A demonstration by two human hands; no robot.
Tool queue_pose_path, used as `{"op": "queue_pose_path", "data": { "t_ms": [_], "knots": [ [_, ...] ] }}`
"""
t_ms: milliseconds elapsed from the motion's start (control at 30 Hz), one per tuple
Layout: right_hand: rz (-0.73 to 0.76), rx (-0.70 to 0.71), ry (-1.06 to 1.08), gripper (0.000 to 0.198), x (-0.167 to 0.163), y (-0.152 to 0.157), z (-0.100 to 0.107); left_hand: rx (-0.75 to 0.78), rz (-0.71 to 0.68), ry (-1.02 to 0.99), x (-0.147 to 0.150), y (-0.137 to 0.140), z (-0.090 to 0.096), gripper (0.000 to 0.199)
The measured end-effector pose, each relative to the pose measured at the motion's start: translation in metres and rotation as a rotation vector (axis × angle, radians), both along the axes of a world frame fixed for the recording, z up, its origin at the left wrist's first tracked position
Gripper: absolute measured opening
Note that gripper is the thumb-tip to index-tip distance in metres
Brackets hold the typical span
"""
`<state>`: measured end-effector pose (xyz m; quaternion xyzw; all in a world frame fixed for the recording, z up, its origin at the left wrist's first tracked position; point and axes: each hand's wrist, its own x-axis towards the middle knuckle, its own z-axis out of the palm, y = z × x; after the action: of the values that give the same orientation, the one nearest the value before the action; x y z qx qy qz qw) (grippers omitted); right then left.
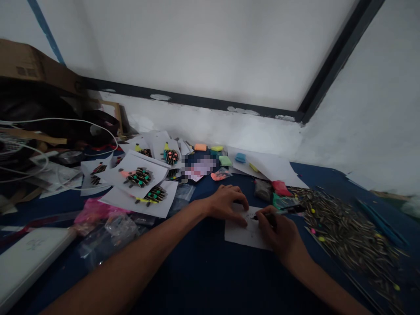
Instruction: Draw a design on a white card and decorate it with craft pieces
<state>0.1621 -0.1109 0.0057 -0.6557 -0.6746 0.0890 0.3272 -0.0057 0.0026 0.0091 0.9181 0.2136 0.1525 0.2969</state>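
A small white sheet of paper [238,236] lies on the dark blue tabletop, with small dark marks near its upper part. My left hand [226,203] rests at the sheet's upper left, fingers apart and curved, thumb tip on the paper. Closed around a dark-tipped pen [282,211], my right hand [278,232] leans on the sheet's right side. The pen tip touches or nearly touches the paper, close to the marks. Part of the sheet is hidden under both hands.
Striped sunflower seeds [354,232] are heaped on the right. Several sheets with hedgehog-like seed figures [139,177] overlap at left. Coloured clay packets [225,161] sit toward the wall. Clear plastic bags [108,234] and a white box [33,258] are at lower left.
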Motion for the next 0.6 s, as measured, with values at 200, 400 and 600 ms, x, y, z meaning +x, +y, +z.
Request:
{"op": "queue_pose_path", "data": {
  "t_ms": [200,400,600],
  "knots": [
    [-0.010,-0.033,0.049,0.028,0.005,0.000,-0.002,0.004,-0.006,-0.010,0.000,0.001,-0.002,0.037],
    [-0.048,-0.052,0.069,0.029,0.010,-0.002,0.001,0.005,-0.005,-0.006,0.000,0.001,-0.002,0.038],
    [-0.002,-0.061,0.097,0.031,0.009,-0.002,-0.001,0.006,0.001,0.009,0.000,0.000,0.000,0.036]
  ]
}}
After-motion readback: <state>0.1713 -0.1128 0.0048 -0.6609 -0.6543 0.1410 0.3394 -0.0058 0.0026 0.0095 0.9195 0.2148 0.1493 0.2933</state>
